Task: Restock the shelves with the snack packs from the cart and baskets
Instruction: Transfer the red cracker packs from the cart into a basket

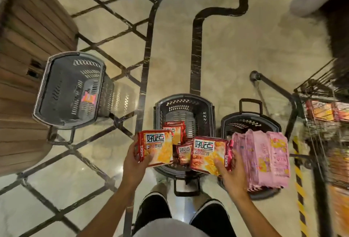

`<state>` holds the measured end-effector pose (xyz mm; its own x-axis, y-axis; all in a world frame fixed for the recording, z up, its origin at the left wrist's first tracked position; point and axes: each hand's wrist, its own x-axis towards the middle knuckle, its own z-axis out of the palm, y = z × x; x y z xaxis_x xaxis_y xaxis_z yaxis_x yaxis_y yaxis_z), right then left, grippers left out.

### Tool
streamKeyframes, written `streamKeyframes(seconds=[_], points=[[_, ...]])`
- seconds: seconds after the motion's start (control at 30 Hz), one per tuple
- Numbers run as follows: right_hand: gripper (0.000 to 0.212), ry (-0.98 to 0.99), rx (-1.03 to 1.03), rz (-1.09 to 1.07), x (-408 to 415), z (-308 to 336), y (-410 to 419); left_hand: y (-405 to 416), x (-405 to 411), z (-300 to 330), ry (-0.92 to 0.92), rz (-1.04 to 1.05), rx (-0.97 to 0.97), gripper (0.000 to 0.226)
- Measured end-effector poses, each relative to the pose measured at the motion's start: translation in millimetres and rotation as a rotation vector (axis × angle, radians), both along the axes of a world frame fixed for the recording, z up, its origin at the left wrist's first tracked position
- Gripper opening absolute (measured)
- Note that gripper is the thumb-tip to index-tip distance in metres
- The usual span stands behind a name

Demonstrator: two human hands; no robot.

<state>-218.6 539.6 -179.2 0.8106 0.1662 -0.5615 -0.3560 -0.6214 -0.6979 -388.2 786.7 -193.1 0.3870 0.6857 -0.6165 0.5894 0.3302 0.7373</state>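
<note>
Evidently the person is lifting stock out of the middle basket point(184, 104): the left hand point(135, 163) grips one red-and-orange snack pack point(156, 147) by its lower left corner, thumb on the front, and the right hand point(229, 170) pinches a second red pack point(207, 153) at its lower right edge. Both packs are held just above the basket, where more red packs point(178, 138) lie in a loose heap.

To do this step well, each pack wants a firmer hold nearer its middle before it is carried, since a corner grip on a slick wrapper may let it swing or slip. Keeping the printed faces the same way up should save turning them at the shelf.

A stack of pink packs point(264, 159) stands in the right basket point(249, 121), just beside the right hand. The left basket point(69, 89) sits well apart and holds what looks like a single pack point(88, 97), too blurred to identify. The cart point(321, 119) at the right edge is cut off, and its orange packs point(321, 112) are smeared. No shelf face is clearly shown; the brown slatted unit point(28, 47) on the left may be one, though that cannot be told.
</note>
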Motion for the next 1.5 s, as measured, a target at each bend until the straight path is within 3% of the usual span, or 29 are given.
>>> streamKeyframes(seconds=[0.13,0.5,0.67,0.87,1.03,1.33,1.5], points=[[0.057,0.053,-0.021,0.038,6,-59,9,18,16,-52,0.039,-0.029,-0.025,0.065],[0.062,0.301,-0.090,0.111,18,-308,-2,-5,39,-210,0.110,-0.053,-0.055,0.064],[0.054,0.343,-0.155,0.208,12,-379,9,-16,51,-262,0.167,-0.091,-0.069,0.063],[0.067,0.443,-0.378,0.246,10,-401,-7,-20,68,-296,0.195,-0.113,-0.063,0.064],[0.088,0.453,-0.323,0.304,20,-392,-11,-16,82,-310,0.206,-0.135,-0.090,0.065],[0.079,0.368,-0.200,0.428,38,-389,-5,-11,118,-356,0.186,-0.113,-0.119,0.065],[0.072,0.318,-0.169,0.479,34,-386,-10,-20,111,-384,0.248,-0.288,0.090,0.078]])
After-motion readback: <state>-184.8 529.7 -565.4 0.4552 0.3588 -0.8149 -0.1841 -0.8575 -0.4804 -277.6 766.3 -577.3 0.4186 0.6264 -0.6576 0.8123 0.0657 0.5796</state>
